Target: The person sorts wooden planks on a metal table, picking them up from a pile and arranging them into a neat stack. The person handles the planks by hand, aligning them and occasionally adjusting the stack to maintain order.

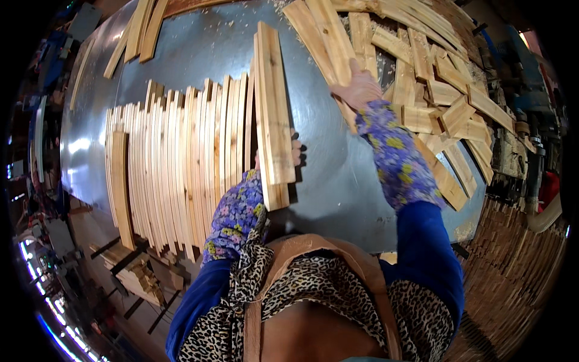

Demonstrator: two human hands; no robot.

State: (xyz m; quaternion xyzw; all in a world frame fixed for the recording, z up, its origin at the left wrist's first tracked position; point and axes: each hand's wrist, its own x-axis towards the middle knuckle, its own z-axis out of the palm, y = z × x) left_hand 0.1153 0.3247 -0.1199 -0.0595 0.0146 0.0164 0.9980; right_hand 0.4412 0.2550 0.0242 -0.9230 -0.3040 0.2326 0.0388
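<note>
Two long wooden boards (275, 108), one overlapping the other, lean upright in my left hand (296, 152). Its fingers curl round their right edge, and the boards hide most of the palm. To the right, my right hand (360, 89) grips a long pale wooden board (330, 33) across its width, thumb on the near left side. Another board (307, 36) lies close along the left of that one. Just left of my left hand stands a row of narrow wooden strips (187, 163), packed side by side, with one thicker strip (121, 181) lying over its left end.
A jumbled heap of short board pieces (443, 90) covers the right of the grey metal table (338, 199), with shavings around it. Several longer boards (145, 30) lie at the far left. Stacked wood (506, 265) stands beyond the table's right edge.
</note>
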